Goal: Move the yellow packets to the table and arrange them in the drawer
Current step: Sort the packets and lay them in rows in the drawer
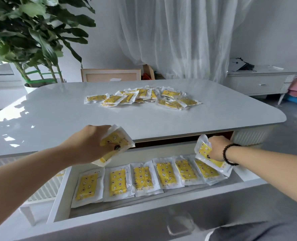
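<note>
Drawer front [109, 221] nearest me, pulled open, a neat row of packets [144, 180] laid flat inside.

Both hands carry more yellow packets above that row: my left hand [92, 145] at 9 o'clock grips a small bunch [116, 138], my right hand [217, 148] at 3 o'clock pinches another [205, 153] over the row's end, likely to extend it. At 12 o'clock, a loose pile [144, 97] waits on the white table [57, 110].
</note>
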Motion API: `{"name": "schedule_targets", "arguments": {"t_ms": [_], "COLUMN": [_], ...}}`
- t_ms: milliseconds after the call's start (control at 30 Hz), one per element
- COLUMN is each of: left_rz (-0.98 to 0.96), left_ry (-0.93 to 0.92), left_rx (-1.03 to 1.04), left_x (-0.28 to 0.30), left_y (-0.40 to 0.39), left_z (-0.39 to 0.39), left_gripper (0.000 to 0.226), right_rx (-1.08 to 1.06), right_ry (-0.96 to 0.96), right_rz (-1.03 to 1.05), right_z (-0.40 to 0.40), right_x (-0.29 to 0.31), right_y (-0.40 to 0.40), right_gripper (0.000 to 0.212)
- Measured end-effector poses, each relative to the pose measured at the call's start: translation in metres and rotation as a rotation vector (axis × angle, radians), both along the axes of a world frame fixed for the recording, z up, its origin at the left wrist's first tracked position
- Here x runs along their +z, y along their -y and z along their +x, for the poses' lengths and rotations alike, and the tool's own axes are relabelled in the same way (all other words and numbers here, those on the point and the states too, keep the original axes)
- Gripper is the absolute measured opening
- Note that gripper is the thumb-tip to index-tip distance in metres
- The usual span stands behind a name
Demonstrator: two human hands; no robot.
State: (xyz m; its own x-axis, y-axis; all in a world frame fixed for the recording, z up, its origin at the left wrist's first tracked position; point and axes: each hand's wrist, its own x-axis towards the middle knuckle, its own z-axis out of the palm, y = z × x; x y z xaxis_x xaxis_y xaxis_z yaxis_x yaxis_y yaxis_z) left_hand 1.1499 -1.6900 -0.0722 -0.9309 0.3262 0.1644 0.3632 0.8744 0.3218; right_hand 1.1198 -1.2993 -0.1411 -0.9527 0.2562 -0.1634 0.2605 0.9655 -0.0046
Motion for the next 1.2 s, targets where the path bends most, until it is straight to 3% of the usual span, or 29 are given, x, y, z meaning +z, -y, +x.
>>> {"name": "schedule_targets", "arguments": {"t_ms": [133,233,333,433,533,633,833,900,967,1100,1200], "left_rz": [-0.056,-0.082,-0.099,-0.137,-0.167,-0.174,-0.226,-0.23,-0.225,-0.222,-0.208], "left_ry": [0.114,0.173,0.214,0.243,0.298,0.339,0.398,0.411,0.393,0.365,0.384], "left_rx": [-0.082,-0.127,-0.105,-0.052,-0.009,0.019,0.039,0.041,0.045,0.052,0.041], "left_x": [-0.02,-0.031,-0.037,-0.043,-0.047,-0.052,-0.053,-0.053,-0.05,-0.046,-0.049], "left_y": [-0.023,-0.029,-0.027,-0.021,-0.017,-0.022,-0.028,-0.028,-0.029,-0.027,-0.021], "left_z": [0.002,-0.003,-0.009,-0.014,-0.017,-0.016,-0.011,-0.009,-0.008,-0.008,-0.009], "left_gripper": [0.02,0.02,0.042,0.052,0.042,0.015,0.015,0.016,0.018,0.02,0.014], "right_rx": [-0.209,-0.28,-0.26,-0.213,-0.254,-0.282,-0.274,-0.237,-0.131,0.157,0.142], "right_ry": [-0.002,0.053,0.096,0.065,0.073,0.059,-0.056,-0.066,-0.061,-0.006,0.228], "right_rz": [-0.13,-0.17,-0.169,-0.173,-0.168,-0.173,-0.278,-0.243,-0.048,0.352,0.258], "right_z": [-0.004,-0.005,-0.006,-0.005,-0.006,-0.009,-0.018,-0.019,-0.014,-0.001,0.009], "right_x": [-0.012,-0.02,-0.028,-0.037,-0.046,-0.052,-0.062,-0.065,-0.063,-0.049,-0.046], "right_y": [-0.011,-0.015,-0.024,-0.035,-0.043,-0.046,-0.063,-0.062,-0.055,-0.03,-0.012], "right_gripper": [0.02,0.005,0.033,0.035,0.023,0.013,0.016,0.055,0.071,0.059,0.04]}}
